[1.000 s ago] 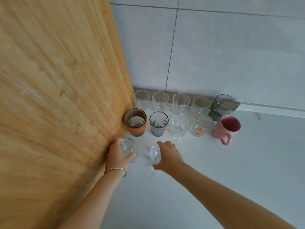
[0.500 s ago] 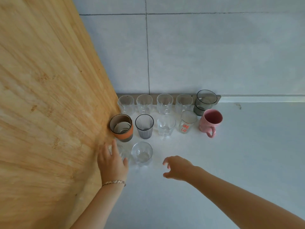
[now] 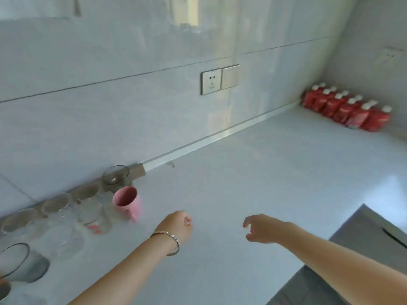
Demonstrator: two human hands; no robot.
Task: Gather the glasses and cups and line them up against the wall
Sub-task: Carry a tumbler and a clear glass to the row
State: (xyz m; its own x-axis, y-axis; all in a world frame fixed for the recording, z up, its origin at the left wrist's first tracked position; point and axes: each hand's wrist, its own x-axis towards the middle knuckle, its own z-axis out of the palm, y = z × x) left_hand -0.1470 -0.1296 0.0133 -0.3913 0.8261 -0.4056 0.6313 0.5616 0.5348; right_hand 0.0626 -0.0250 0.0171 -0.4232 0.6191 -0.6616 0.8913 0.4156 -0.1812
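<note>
Several clear glasses [image 3: 57,203] stand in rows at the lower left, along the tiled wall [image 3: 110,111]. A smoky grey glass [image 3: 115,175] ends the back row, and a pink mug [image 3: 127,200] stands just in front of it. A clear cup with red print [image 3: 94,219] sits left of the mug. A dark striped glass [image 3: 22,264] is at the far left edge. My left hand [image 3: 176,226] hovers over the counter right of the mug, fingers curled, holding nothing. My right hand [image 3: 262,227] floats further right, fingers loosely apart and empty.
The white counter [image 3: 253,183] stretches right toward a corner where several red pouches [image 3: 345,108] line the side wall. A socket and switch plate [image 3: 219,81] sit on the wall. A grey recessed surface [image 3: 352,260] lies at the lower right.
The view has swung right, away from the wooden panel. Both hands have left the glasses near the panel and moved right over the counter, empty.
</note>
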